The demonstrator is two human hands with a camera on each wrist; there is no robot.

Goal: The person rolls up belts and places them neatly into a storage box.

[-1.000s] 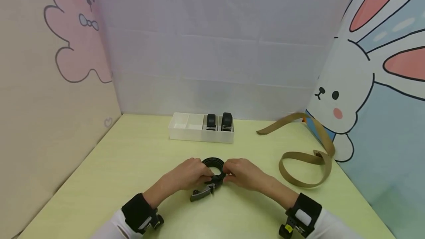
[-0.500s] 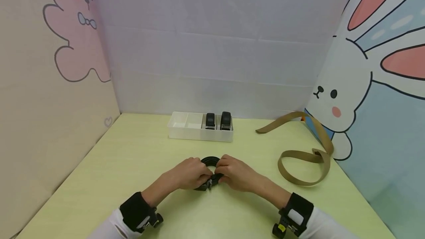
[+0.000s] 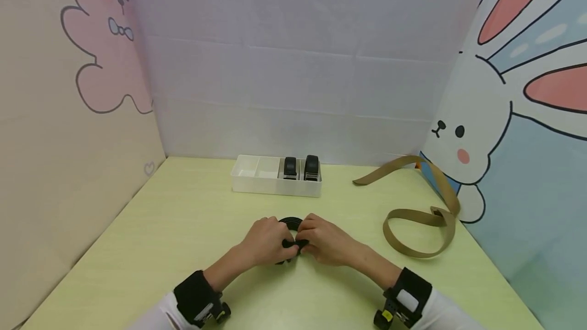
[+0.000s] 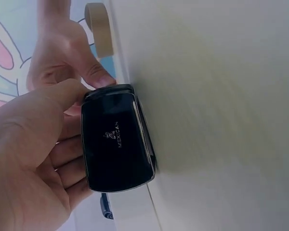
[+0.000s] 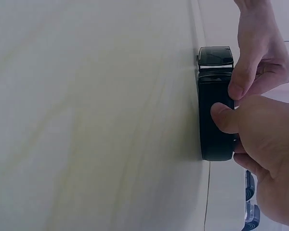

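We've got our left hand point(image 3: 267, 242) and right hand point(image 3: 326, 239) both closed in a pinch on the coiled black belt point(image 5: 213, 92), so a slipping grip could let it unroll.

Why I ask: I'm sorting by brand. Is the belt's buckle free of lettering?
No, the left wrist view shows pale lettering on the black buckle.

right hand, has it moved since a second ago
Yes: in the head view the right hand has shifted slightly left, judged against the white box on the table.
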